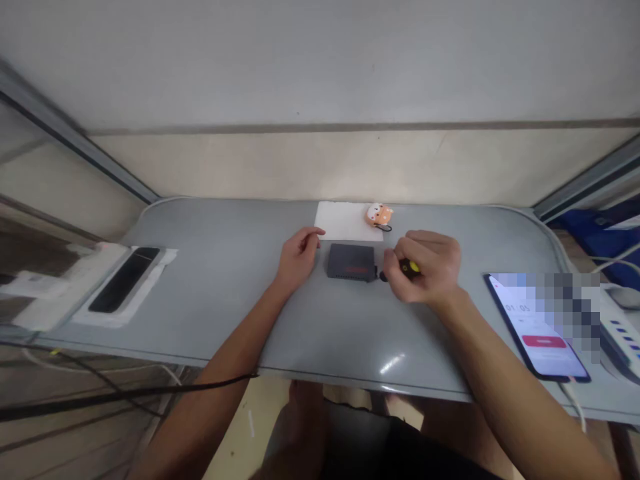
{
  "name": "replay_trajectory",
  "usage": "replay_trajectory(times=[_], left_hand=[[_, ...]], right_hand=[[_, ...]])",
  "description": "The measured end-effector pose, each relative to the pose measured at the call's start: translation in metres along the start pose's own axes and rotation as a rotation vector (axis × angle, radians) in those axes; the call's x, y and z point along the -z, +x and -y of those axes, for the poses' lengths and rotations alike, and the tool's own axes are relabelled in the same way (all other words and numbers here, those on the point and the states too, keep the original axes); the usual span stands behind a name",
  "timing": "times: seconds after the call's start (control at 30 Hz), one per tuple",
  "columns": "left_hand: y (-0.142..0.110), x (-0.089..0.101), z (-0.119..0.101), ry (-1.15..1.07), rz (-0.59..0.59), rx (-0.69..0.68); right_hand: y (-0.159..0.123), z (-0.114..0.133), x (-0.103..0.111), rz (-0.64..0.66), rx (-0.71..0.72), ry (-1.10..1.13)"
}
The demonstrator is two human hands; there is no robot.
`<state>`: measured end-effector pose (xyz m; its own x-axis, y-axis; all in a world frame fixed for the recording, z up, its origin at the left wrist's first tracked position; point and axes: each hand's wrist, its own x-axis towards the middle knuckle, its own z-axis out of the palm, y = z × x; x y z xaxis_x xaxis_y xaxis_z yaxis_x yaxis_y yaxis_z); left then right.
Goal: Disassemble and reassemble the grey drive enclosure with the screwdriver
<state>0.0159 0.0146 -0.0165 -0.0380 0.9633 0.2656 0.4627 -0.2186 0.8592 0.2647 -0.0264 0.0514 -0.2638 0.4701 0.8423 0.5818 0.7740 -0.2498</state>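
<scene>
A small dark grey box (351,260) with faint red marking lies flat on the table between my hands. My right hand (425,263) is wrapped in a fist around a black-and-yellow screwdriver (411,268), just right of the box. Most of its shaft is hidden by my fingers, and a dark end points at the box's right side; I cannot tell whether they touch. Left of the box, my left hand (300,255) rests on its side with fingers loosely bent and the forefinger stretched out. It holds nothing and stays slightly apart from the box.
Behind the box lies a white sheet (343,221), with an orange-and-white animal-shaped case (379,215) on its right end. A lit phone (535,333) with a cable sits beside a power strip (623,330) at right. Another dark phone (125,280) lies at left on the grey table (210,267).
</scene>
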Motion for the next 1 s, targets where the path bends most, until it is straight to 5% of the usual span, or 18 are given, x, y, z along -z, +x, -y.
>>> replay_trajectory(times=[0.27,0.57,0.8,1.0], left_hand=[[-0.002,0.001,-0.001,-0.056,0.020,0.023],[-0.006,0.002,-0.003,0.038,0.084,-0.008],[-0.009,0.002,-0.009,0.117,0.160,-0.085],[-0.011,0.002,-0.010,0.151,0.167,-0.118]], right_hand=[[0.001,0.001,-0.003,-0.037,0.078,-0.045],[-0.006,0.001,-0.006,-0.146,-0.035,0.059],[-0.015,0.018,-0.031,0.018,-0.004,0.078],[-0.016,0.016,-0.030,-0.010,-0.033,0.088]])
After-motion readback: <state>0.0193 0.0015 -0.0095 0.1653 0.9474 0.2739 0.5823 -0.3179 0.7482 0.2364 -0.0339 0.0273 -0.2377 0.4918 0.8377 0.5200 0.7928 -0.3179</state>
